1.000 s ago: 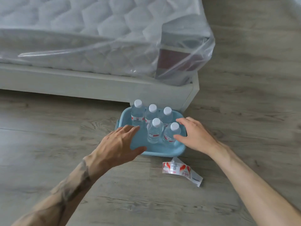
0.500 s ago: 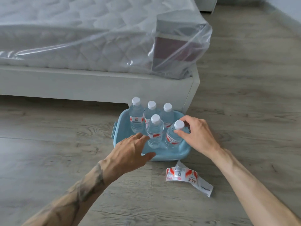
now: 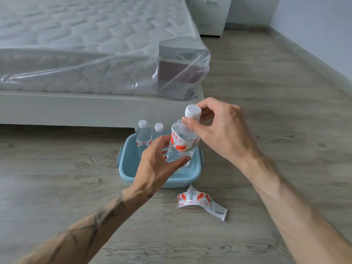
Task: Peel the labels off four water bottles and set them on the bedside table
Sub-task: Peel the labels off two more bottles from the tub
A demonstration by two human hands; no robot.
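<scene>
My right hand (image 3: pixel 221 130) pinched the labelled bottle (image 3: pixel 182 143) by its neck above the blue tub (image 3: pixel 129 168); my left hand (image 3: pixel 160 164) cupped its base, apparently ready to find the label's (image 3: pixel 179 142) seam and peel.

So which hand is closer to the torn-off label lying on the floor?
The left hand. It wraps the lifted bottle's lower body, above and left of the peeled label. The right hand pinches the bottle's neck, higher up.
</scene>
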